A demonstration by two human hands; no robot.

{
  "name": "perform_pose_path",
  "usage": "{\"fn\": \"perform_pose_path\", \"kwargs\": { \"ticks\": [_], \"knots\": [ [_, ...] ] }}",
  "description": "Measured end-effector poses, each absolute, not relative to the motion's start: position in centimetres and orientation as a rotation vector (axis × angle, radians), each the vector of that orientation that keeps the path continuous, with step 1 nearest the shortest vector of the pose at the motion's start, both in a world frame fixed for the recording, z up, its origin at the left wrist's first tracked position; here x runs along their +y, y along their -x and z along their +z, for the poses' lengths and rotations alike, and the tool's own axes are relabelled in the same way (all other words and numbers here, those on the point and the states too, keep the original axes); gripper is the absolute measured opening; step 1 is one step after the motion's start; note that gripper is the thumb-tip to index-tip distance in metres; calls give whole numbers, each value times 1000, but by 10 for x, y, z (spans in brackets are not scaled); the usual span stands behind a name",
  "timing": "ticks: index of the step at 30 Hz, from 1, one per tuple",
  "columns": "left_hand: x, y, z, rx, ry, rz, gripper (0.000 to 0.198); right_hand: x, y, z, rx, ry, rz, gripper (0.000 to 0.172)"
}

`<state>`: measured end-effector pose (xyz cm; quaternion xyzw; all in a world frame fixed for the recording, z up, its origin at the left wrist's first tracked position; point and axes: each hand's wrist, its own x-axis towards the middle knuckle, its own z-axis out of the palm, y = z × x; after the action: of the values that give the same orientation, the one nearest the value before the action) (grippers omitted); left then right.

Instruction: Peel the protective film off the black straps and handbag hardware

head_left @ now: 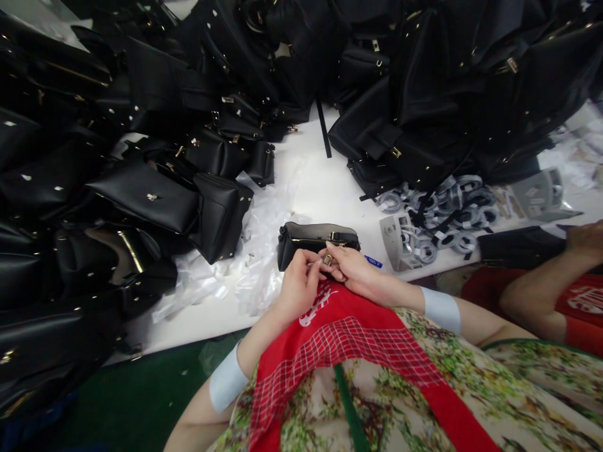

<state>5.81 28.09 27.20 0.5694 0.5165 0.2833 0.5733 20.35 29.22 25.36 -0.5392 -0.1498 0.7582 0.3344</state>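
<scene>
A small black handbag (301,242) lies at the near edge of the white table (325,185), its top open and a gold clasp (328,257) showing at its front. My left hand (298,285) is pinched closed on a small piece at the bag's front, too small to name. My right hand (353,270) meets it from the right, its fingers closed around the gold clasp. Both hands rest over my red apron (348,339).
Heaps of black handbags (141,157) cover the left and back of the table. Clear plastic scraps (254,251) lie left of the bag. Rolls of tape and tags (438,220) sit to the right. Another person's arm (541,282) reaches in at the right.
</scene>
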Motion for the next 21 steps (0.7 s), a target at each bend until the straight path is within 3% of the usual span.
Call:
{"fn": "perform_pose_path", "kwargs": {
  "ticks": [12, 21],
  "knots": [
    [303, -5, 281, 1317, -1156, 737, 12, 295, -220, 242, -556, 1436, 1802, 45],
    [300, 3, 249, 1516, -1047, 650, 37, 313, -241, 228, -566, 1484, 1719, 41]
  ]
}}
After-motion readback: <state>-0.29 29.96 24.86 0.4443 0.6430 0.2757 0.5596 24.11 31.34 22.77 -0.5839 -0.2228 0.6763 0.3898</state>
